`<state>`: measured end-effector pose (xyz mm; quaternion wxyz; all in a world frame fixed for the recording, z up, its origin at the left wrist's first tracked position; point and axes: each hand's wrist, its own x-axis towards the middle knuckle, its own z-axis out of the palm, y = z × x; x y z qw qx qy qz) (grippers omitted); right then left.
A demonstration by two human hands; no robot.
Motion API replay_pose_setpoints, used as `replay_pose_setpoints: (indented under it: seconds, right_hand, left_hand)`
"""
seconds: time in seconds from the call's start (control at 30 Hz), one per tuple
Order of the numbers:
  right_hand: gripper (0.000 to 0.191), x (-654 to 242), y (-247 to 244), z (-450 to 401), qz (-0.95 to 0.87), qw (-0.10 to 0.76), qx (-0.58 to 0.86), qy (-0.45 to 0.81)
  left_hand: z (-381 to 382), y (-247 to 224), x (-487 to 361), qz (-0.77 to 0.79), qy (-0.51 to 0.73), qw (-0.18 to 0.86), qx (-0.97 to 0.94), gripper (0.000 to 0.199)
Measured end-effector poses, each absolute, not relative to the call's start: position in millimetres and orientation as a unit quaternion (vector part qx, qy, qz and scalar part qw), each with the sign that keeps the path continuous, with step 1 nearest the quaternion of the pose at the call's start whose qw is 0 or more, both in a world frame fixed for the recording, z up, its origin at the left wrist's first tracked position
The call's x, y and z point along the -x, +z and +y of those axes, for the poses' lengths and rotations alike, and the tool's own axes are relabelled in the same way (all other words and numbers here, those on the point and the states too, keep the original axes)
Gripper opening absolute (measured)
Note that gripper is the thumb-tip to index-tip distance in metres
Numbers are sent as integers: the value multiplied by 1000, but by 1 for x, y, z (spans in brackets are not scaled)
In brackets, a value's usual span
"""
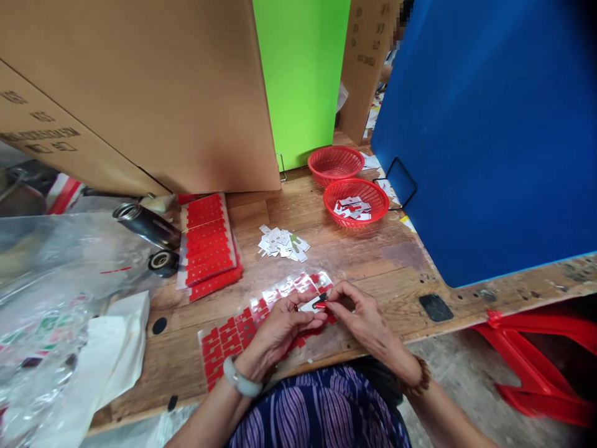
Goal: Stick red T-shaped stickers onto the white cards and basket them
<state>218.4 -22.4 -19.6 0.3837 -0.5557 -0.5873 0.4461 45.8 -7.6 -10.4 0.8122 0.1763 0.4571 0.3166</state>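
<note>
My left hand [284, 323] is closed on a small white flat piece [308, 305] above the table's front edge. My right hand [359, 311] pinches a small red sticker [321, 305] against that piece's right end, where a black patch also shows. Under both hands lies a clear sheet of red stickers [228, 339], partly hidden by the left hand. Beyond the hands is a loose pile of similar small white pieces [282, 242]. A red basket [330, 210] farther back holds several white pieces with red on them.
A second red basket [336, 163] stands behind the first. Stacked red sticker sheets [205, 239] and a dark thermos [149, 227] are on the left, near plastic bags [41, 267]. Cardboard [186, 93], a green panel [303, 81] and a blue panel [494, 143] border the wooden table [298, 202].
</note>
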Motion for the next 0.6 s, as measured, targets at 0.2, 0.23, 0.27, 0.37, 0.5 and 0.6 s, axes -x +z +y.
replay_pose_setpoints:
  seconds: [0.2, 0.23, 0.27, 0.37, 0.5, 0.6]
  right_hand:
    - [10, -208, -16, -20, -621, 371, 535, 436]
    - [10, -208, -17, -21, -625, 368, 535, 434]
    - [10, -208, -17, -21, -627, 366, 535, 432]
    - [10, -209, -18, -21, -627, 364, 535, 433]
    - [11, -209, -18, -22, -626, 362, 535, 437]
    - [12, -209, -16, -21, -631, 360, 535, 431]
  left_hand:
    - [-11, -15, -42, 454, 315, 813, -184, 40]
    - [-10, -16, -42, 452, 315, 814, -186, 40]
    - [-10, -16, -43, 450, 315, 814, -187, 40]
    - [-9, -15, -43, 450, 313, 815, -188, 42]
    - [-9, -14, -43, 455, 313, 812, -188, 43]
    - [-9, -15, -42, 458, 312, 811, -190, 41]
